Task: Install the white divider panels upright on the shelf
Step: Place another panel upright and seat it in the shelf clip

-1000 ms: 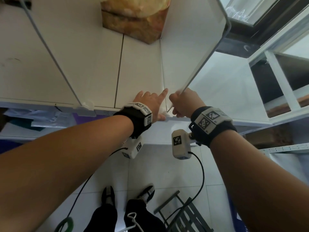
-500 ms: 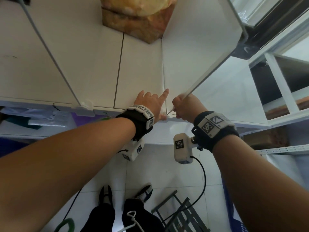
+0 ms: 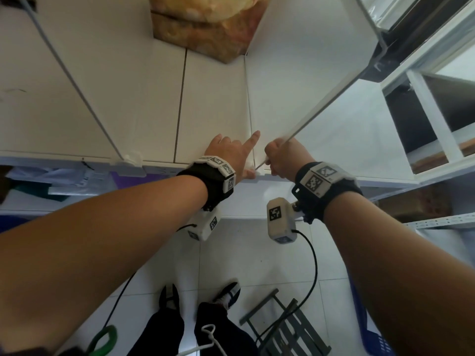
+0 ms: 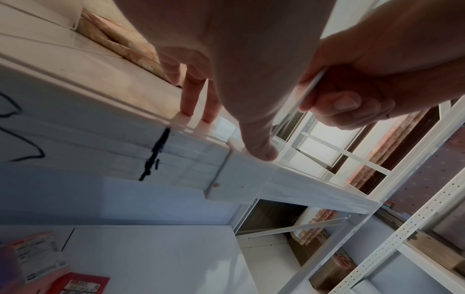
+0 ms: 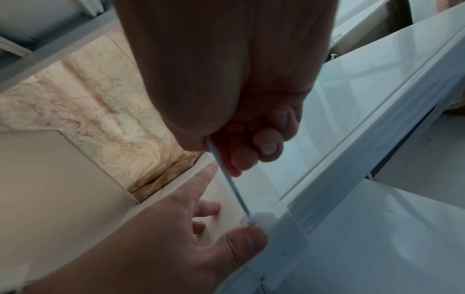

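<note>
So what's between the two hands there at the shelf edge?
The thin front edge of the white panel. The right hand grips it; the left hand lies open beside it, thumb on a small white clip. The right wrist view shows it best.

Divider panel (image 3: pixel 308 73) upright on shelf (image 3: pixel 213 104)

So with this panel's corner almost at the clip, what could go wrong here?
1. The thin white divider panel is gripped only near its lower corner by the right hand, so its long free end may swing or flex.
2. The left hand has its thumb beside the small white plastic clip on the white shelf edge; the descending panel edge could pinch it.
</note>
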A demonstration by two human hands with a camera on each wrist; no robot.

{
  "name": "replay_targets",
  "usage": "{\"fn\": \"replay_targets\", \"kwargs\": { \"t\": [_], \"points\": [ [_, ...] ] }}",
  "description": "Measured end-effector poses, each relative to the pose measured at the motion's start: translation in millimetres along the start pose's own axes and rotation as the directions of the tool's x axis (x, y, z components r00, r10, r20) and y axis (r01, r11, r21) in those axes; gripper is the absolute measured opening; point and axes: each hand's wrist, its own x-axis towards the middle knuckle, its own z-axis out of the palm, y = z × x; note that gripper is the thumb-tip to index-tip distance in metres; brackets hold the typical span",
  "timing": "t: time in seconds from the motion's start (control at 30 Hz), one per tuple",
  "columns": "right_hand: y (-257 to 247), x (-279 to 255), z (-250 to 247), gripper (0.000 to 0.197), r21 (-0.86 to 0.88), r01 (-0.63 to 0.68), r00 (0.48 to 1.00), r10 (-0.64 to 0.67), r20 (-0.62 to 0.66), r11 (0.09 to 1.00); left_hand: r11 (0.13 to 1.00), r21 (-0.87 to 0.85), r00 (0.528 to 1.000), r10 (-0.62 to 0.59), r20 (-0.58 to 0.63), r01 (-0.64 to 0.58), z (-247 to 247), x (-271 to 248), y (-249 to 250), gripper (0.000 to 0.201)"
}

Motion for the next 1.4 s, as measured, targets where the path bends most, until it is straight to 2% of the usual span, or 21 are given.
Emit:
{"fn": "replay_targets", "kwargs": {
  "t": [0.2, 0.3, 0.47, 0.53, 0.6, 0.67, 0.7, 0.77, 0.87, 1.03, 1.23, 1.4],
  "points": [
    [-1.5, 3.2, 3.3, 0.045, -0.146, 0.035, 0.999, -0.038, -0.016, 0.989, 0.999, -0.014, 0.999, -0.030, 0.014, 0.031, -4.2, -3.4, 5.3, 0.102],
    [-9.4, 5.7, 10.3, 0.038, -0.231, 0.074, 0.997, -0.073, 0.016, 0.970, 0.998, -0.042, 0.999, -0.036, 0.024, 0.037, -2.6, -3.3, 5.7, 0.101],
    [-14.8, 8.7, 19.7, 0.034, -0.197, 0.045, 0.999, -0.048, -0.010, 0.979, 0.997, -0.058, 0.998, -0.046, 0.032, 0.048, -0.7, 0.0, 3.8, 0.101],
    [-13.0, 6.1, 21.1, 0.033, -0.103, 0.025, 0.998, -0.030, -0.053, 0.994, 0.995, -0.074, 0.997, -0.057, 0.044, 0.061, -3.5, 0.1, 4.4, 0.098],
    [-14.5, 4.0, 21.1, 0.028, 0.060, -0.020, 0.997, 0.025, -0.080, 0.998, 0.993, -0.094, 0.998, -0.062, 0.034, 0.065, -5.4, -1.9, 3.2, 0.084],
    [-13.6, 4.8, 23.3, 0.022, 0.289, -0.070, 0.994, 0.090, -0.057, 0.955, 0.994, -0.104, 0.999, -0.035, 0.037, 0.039, -6.6, -2.9, 1.5, 0.068],
    [-10.7, 5.5, 26.0, 0.025, 0.389, -0.094, 0.992, 0.117, -0.037, 0.916, 0.994, -0.110, 0.999, -0.019, 0.051, 0.024, -7.3, -4.2, -0.4, 0.067],
    [-2.4, 6.4, 32.1, 0.032, 0.532, -0.118, 0.992, 0.125, 0.022, 0.838, 0.994, -0.111, 0.998, 0.013, 0.058, -0.007, -10.0, -7.7, -7.6, 0.073],
    [18.1, 1.3, 35.7, 0.032, 0.504, -0.103, 0.995, 0.095, 0.043, 0.858, 0.999, -0.023, 0.999, 0.034, 0.042, -0.033, -10.3, -16.4, -21.6, 0.086],
    [43.6, 8.1, 38.9, 0.032, 0.454, -0.019, 0.999, -0.003, 0.047, 0.891, 0.993, 0.003, 0.984, -0.120, 0.130, 0.121, 6.5, -31.8, -29.6, 0.108],
    [50.0, 36.1, 50.2, 0.036, 0.432, 0.116, 0.977, -0.180, 0.111, 0.895, 0.958, 0.041, 0.953, -0.285, 0.098, 0.282, 16.5, -39.9, -42.7, 0.118],
    [52.8, 47.2, 47.3, 0.041, 0.404, 0.172, 0.961, -0.243, 0.133, 0.899, 0.945, 0.044, 0.937, -0.326, 0.128, 0.323, 24.6, -47.5, -54.6, 0.125]
  ]
}}
